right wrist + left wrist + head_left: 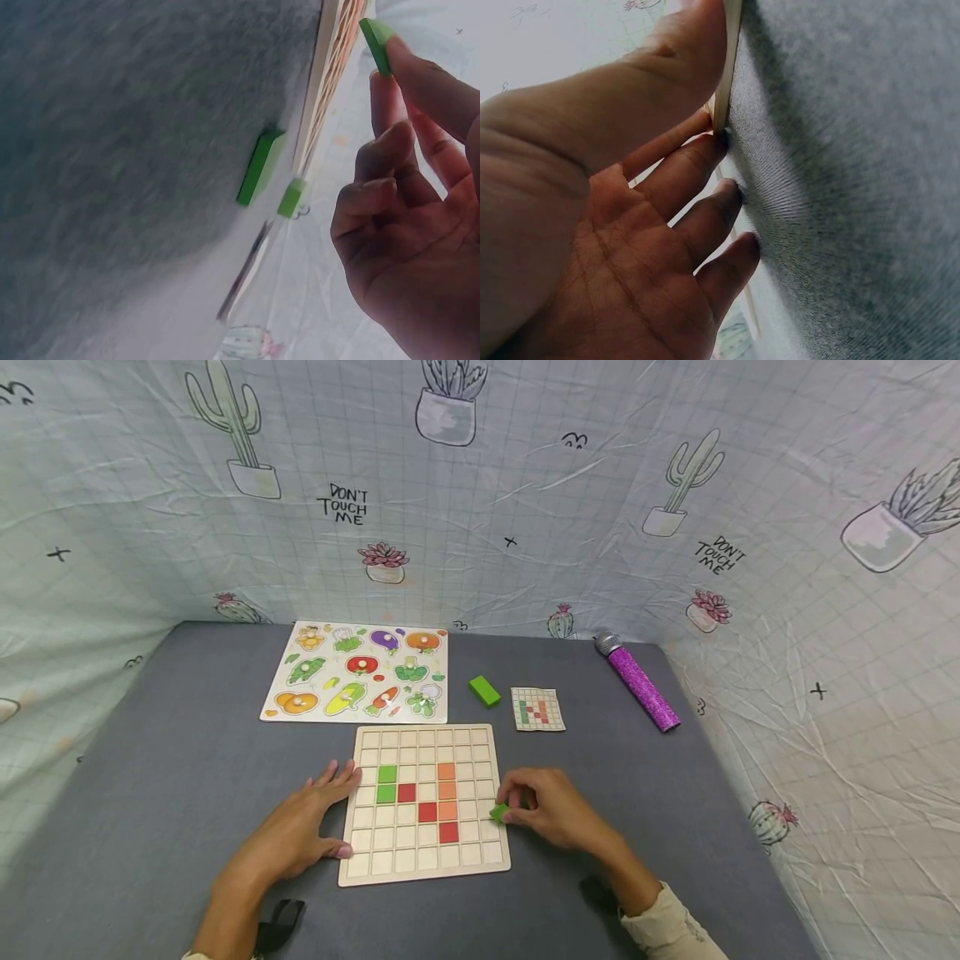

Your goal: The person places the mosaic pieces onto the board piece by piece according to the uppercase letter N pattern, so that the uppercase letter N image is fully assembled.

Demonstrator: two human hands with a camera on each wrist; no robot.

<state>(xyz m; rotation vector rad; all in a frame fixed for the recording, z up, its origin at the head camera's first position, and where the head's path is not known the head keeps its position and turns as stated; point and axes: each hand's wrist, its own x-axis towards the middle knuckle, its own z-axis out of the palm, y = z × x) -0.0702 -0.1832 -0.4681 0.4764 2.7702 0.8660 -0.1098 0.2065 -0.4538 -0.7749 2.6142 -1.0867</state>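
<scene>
My right hand [555, 806] pinches a small green tile [498, 812] between thumb and fingers, over the right edge of a wooden grid board [382, 863]. The right wrist view shows the green tile [377, 43] tilted at the fingertips. Spread along the board's left edge is my left hand [296, 827], its fingertips and thumb touching the rim. On the board lie two green tiles [386, 783], several red tiles [427, 812] and an orange column [447, 790]. Another green piece [261, 168] lies on the cloth in the right wrist view; in the head view the right hand hides it.
Behind the board lies a vegetable puzzle board [330, 643]. A green block [485, 691] and a small pattern card [551, 714] are right of it. Farther right lies a glittery purple microphone [645, 689]. A printed curtain [510, 585] borders the grey table [187, 735].
</scene>
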